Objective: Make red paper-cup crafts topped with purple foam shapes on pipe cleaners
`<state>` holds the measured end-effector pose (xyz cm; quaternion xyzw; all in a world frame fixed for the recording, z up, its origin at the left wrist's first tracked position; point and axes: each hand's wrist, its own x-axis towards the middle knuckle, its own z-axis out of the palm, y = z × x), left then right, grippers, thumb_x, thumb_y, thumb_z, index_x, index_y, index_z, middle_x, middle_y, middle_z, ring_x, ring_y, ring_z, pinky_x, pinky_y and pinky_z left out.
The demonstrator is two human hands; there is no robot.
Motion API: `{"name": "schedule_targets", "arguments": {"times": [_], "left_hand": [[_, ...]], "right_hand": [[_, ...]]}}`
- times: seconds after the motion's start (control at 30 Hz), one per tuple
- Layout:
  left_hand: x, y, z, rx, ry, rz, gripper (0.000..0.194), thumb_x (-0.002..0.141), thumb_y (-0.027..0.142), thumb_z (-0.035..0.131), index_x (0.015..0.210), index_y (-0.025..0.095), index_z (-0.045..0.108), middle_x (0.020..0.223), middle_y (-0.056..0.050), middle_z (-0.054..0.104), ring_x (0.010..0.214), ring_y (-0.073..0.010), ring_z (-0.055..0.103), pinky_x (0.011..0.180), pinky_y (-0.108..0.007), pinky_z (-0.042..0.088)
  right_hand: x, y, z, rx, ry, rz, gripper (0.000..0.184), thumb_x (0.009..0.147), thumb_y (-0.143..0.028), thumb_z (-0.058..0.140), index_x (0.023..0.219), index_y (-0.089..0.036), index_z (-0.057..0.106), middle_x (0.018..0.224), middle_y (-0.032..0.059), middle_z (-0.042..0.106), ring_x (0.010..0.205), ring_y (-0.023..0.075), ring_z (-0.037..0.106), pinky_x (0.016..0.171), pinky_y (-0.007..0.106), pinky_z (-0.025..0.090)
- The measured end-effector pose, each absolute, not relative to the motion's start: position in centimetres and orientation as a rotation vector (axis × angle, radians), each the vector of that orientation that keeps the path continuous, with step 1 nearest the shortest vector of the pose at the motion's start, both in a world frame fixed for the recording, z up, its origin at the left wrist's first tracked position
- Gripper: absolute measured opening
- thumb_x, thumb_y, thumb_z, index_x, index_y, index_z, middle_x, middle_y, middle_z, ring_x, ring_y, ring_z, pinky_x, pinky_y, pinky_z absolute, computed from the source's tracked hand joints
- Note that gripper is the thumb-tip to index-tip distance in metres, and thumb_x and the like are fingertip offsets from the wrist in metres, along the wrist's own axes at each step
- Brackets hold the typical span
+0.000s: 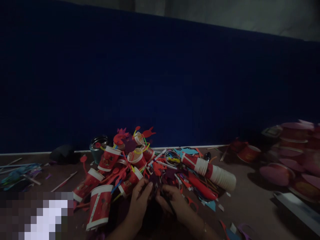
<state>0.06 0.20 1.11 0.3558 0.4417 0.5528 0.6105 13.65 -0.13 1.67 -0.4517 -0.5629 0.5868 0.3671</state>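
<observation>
Between left hand (140, 196) and right hand (175, 201), a dark purple piece (154, 181). Left appears to pinch it; right curls close, grip too dim to tell. Step looks like fine fingertip work; next move probably calls for a steady left pinch. Red cups (100, 205) lie left of both, nested stack (216, 175) right.

Left of the left hand (140, 196), a paper cup (100, 204) is looking smooth, while right of the right hand (174, 200) stacked cups (220, 176) are showing matt paper and, beyond both, a partition (160, 76) is appearing matt.
</observation>
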Motion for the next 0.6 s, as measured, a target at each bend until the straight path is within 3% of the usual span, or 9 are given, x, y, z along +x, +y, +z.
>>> {"name": "schedule_targets", "arguments": {"times": [0.27, 0.6], "left_hand": [[0.03, 0.36, 0.75, 0.777, 0.970, 1.273, 0.025, 0.067, 0.039, 0.069, 0.072, 0.018, 0.056, 0.063, 0.005, 0.052, 0.060, -0.0100, 0.048, 0.056, -0.018, 0.041], [-0.03, 0.35, 0.83, 0.843, 0.977, 1.272, 0.029, 0.068, 0.041, 0.068, 0.064, 0.018, 0.050, 0.055, 0.007, 0.045, 0.051, -0.0071, 0.039, 0.049, -0.016, 0.034]], "right_hand": [[13.90, -0.24, 1.61, -1.146, -1.478, 1.543, 0.038, 0.067, -0.052, 0.067, 0.069, -0.017, 0.051, 0.050, -0.0068, 0.046, 0.042, 0.0063, 0.039, 0.041, 0.019, 0.031], [13.91, -0.32, 2.29, -1.164, -1.439, 1.569, 0.042, 0.065, -0.055, 0.067, 0.069, -0.017, 0.052, 0.048, -0.0078, 0.044, 0.038, 0.0048, 0.036, 0.037, 0.017, 0.029]]}}
